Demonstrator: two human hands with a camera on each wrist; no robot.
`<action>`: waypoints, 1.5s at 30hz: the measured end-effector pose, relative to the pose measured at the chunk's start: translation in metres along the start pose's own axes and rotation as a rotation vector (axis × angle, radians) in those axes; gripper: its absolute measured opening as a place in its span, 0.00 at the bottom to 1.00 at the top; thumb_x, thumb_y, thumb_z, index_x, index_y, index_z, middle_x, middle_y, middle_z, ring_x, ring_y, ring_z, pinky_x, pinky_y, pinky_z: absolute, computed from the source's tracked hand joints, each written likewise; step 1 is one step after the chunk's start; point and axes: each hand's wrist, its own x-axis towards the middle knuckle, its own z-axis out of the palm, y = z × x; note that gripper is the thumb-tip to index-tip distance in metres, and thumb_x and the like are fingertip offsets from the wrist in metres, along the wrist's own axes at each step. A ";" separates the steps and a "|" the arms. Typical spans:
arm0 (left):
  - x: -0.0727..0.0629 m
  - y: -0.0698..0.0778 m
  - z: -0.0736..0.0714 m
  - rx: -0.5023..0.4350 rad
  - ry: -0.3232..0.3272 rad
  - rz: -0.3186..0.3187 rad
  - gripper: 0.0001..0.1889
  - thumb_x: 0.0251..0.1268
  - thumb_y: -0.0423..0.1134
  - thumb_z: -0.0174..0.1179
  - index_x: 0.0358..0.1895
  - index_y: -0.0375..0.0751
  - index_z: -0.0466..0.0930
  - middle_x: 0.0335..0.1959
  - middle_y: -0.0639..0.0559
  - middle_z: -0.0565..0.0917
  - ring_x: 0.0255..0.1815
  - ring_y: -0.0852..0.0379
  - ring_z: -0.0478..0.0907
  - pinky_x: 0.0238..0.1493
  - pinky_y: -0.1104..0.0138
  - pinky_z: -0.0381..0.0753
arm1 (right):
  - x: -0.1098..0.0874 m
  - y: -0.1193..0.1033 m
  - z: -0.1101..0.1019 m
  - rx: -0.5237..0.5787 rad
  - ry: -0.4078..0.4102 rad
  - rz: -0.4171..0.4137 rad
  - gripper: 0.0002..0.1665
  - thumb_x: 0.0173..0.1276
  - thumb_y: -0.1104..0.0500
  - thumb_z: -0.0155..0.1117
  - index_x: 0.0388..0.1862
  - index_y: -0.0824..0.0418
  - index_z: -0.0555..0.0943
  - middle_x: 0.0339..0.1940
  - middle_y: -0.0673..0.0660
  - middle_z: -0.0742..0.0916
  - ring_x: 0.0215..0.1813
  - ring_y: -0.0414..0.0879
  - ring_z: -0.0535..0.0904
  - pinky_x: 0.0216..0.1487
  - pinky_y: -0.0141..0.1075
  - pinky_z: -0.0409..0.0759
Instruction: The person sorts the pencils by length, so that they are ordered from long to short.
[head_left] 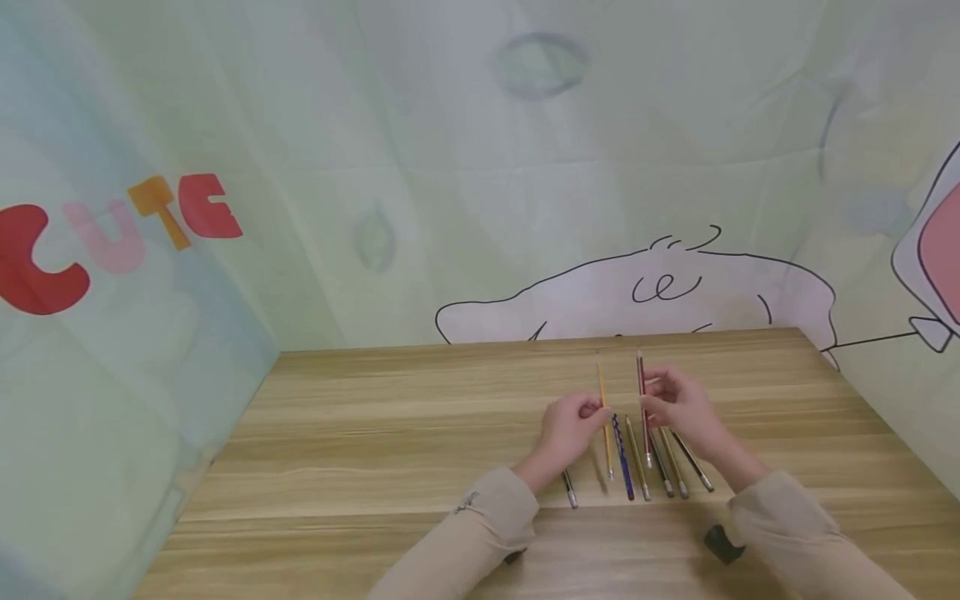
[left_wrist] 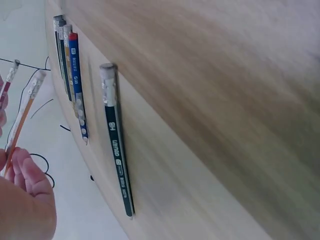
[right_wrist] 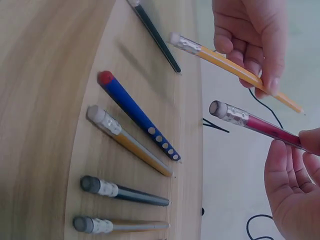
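Note:
My left hand [head_left: 572, 425] pinches a yellow pencil [right_wrist: 225, 64] between thumb and fingers, its eraser end toward me and its tip pointing away. A dark red pencil [right_wrist: 265, 125] is pinched by my right hand [head_left: 688, 412], raised over the table in the same direction. Below the hands, several pencils lie side by side: a blue one with a red end [right_wrist: 130, 105], a gold one with a white eraser [right_wrist: 137, 150], a dark one with a grey eraser [right_wrist: 135, 193] and others to the right. A dark green HB pencil [left_wrist: 118, 150] lies apart, under my left hand.
The wood-grain table [head_left: 360, 450] reaches back to a pale printed curtain [head_left: 420, 167] with a cartoon outline. On the left hangs a blue-green curtain with coloured letters [head_left: 198, 208]. A small black piece [head_left: 723, 544] shows beneath my right sleeve [head_left: 787, 517].

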 end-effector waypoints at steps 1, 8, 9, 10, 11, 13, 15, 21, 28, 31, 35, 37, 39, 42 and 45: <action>0.000 0.000 0.001 -0.006 -0.001 0.002 0.07 0.55 0.42 0.58 0.34 0.45 0.79 0.28 0.56 0.81 0.27 0.69 0.73 0.30 0.79 0.73 | 0.000 0.000 0.001 0.003 -0.004 -0.004 0.22 0.57 0.71 0.52 0.53 0.72 0.64 0.34 0.63 0.77 0.29 0.38 0.75 0.30 0.34 0.79; -0.001 0.005 0.002 -0.029 -0.004 0.005 0.08 0.54 0.45 0.58 0.34 0.46 0.79 0.28 0.57 0.82 0.26 0.70 0.74 0.29 0.79 0.73 | 0.000 0.002 0.009 0.031 -0.031 -0.009 0.24 0.57 0.72 0.53 0.53 0.73 0.63 0.33 0.62 0.76 0.29 0.39 0.75 0.30 0.33 0.79; -0.002 0.005 0.002 -0.036 -0.005 0.003 0.08 0.55 0.45 0.58 0.34 0.45 0.79 0.27 0.57 0.82 0.26 0.70 0.74 0.29 0.78 0.73 | 0.000 0.002 0.010 0.037 -0.036 -0.007 0.24 0.57 0.72 0.53 0.53 0.73 0.62 0.33 0.61 0.76 0.30 0.40 0.75 0.30 0.33 0.79; -0.002 0.006 0.002 -0.040 -0.003 0.006 0.08 0.55 0.44 0.58 0.33 0.45 0.79 0.27 0.56 0.82 0.26 0.69 0.74 0.29 0.78 0.73 | 0.000 0.003 0.010 0.040 -0.041 -0.005 0.24 0.57 0.71 0.53 0.54 0.73 0.62 0.33 0.60 0.76 0.30 0.40 0.75 0.30 0.34 0.79; -0.002 0.006 0.002 -0.044 -0.001 0.006 0.08 0.55 0.44 0.58 0.33 0.44 0.79 0.27 0.56 0.82 0.25 0.70 0.74 0.29 0.79 0.73 | 0.000 0.003 0.011 0.044 -0.045 -0.002 0.24 0.57 0.71 0.53 0.53 0.73 0.62 0.33 0.60 0.76 0.30 0.40 0.75 0.30 0.34 0.79; -0.003 0.007 0.002 -0.054 -0.003 0.008 0.08 0.55 0.43 0.58 0.33 0.43 0.79 0.27 0.55 0.82 0.25 0.70 0.74 0.29 0.79 0.74 | 0.000 0.004 0.012 0.052 -0.052 0.002 0.24 0.57 0.72 0.53 0.53 0.73 0.63 0.32 0.60 0.76 0.29 0.40 0.74 0.31 0.34 0.79; -0.004 0.007 0.003 -0.059 -0.005 0.007 0.08 0.55 0.42 0.58 0.34 0.43 0.79 0.27 0.55 0.82 0.25 0.69 0.74 0.29 0.79 0.74 | 0.000 0.005 0.013 0.060 -0.062 0.004 0.24 0.56 0.72 0.52 0.53 0.73 0.62 0.31 0.59 0.76 0.29 0.40 0.74 0.31 0.34 0.80; -0.004 0.007 0.005 -0.061 -0.003 0.001 0.08 0.55 0.42 0.58 0.35 0.43 0.79 0.27 0.55 0.82 0.26 0.69 0.74 0.29 0.78 0.74 | -0.003 0.006 0.017 0.076 -0.080 0.017 0.25 0.56 0.73 0.53 0.53 0.73 0.62 0.31 0.58 0.76 0.29 0.40 0.74 0.31 0.36 0.80; -0.003 0.003 0.008 -0.052 0.009 0.007 0.08 0.55 0.43 0.58 0.34 0.43 0.79 0.26 0.55 0.82 0.25 0.70 0.74 0.28 0.78 0.74 | -0.005 0.006 0.020 0.087 -0.078 0.030 0.25 0.56 0.72 0.53 0.53 0.72 0.62 0.32 0.58 0.76 0.30 0.41 0.74 0.31 0.36 0.79; -0.003 0.002 0.008 -0.057 0.011 0.000 0.08 0.55 0.43 0.59 0.34 0.43 0.79 0.25 0.56 0.82 0.25 0.70 0.74 0.27 0.78 0.74 | -0.005 0.007 0.021 0.093 -0.078 0.039 0.25 0.56 0.72 0.54 0.53 0.72 0.62 0.31 0.57 0.76 0.30 0.40 0.75 0.32 0.37 0.80; -0.003 0.001 0.008 -0.060 0.008 -0.015 0.08 0.55 0.44 0.59 0.33 0.44 0.79 0.25 0.57 0.81 0.25 0.70 0.73 0.27 0.78 0.73 | -0.004 0.008 0.022 0.095 -0.077 0.044 0.24 0.56 0.72 0.54 0.53 0.73 0.63 0.31 0.56 0.76 0.30 0.40 0.75 0.32 0.38 0.80; -0.004 0.001 0.008 -0.060 0.003 -0.015 0.08 0.55 0.44 0.58 0.33 0.44 0.79 0.25 0.57 0.81 0.24 0.70 0.74 0.27 0.78 0.73 | -0.004 0.009 0.022 0.092 -0.076 0.042 0.24 0.56 0.72 0.54 0.53 0.73 0.63 0.30 0.56 0.76 0.30 0.39 0.75 0.32 0.39 0.80; -0.004 0.001 0.008 -0.062 0.000 -0.013 0.08 0.55 0.44 0.58 0.33 0.44 0.79 0.25 0.57 0.81 0.24 0.70 0.73 0.26 0.78 0.73 | -0.004 0.009 0.023 0.090 -0.074 0.039 0.24 0.56 0.72 0.54 0.53 0.73 0.63 0.30 0.56 0.76 0.30 0.39 0.75 0.32 0.39 0.80; -0.005 0.000 0.008 -0.069 -0.004 -0.007 0.08 0.55 0.44 0.58 0.33 0.44 0.79 0.24 0.56 0.82 0.23 0.70 0.73 0.25 0.78 0.73 | -0.004 0.009 0.023 0.092 -0.074 0.040 0.24 0.56 0.72 0.54 0.53 0.73 0.63 0.31 0.56 0.76 0.30 0.39 0.75 0.31 0.38 0.80; -0.005 0.000 0.009 -0.078 -0.003 -0.010 0.08 0.55 0.43 0.58 0.33 0.44 0.79 0.24 0.56 0.81 0.23 0.70 0.73 0.24 0.77 0.73 | -0.003 0.009 0.023 0.095 -0.077 0.042 0.24 0.56 0.72 0.54 0.53 0.74 0.63 0.31 0.56 0.76 0.30 0.40 0.75 0.31 0.37 0.80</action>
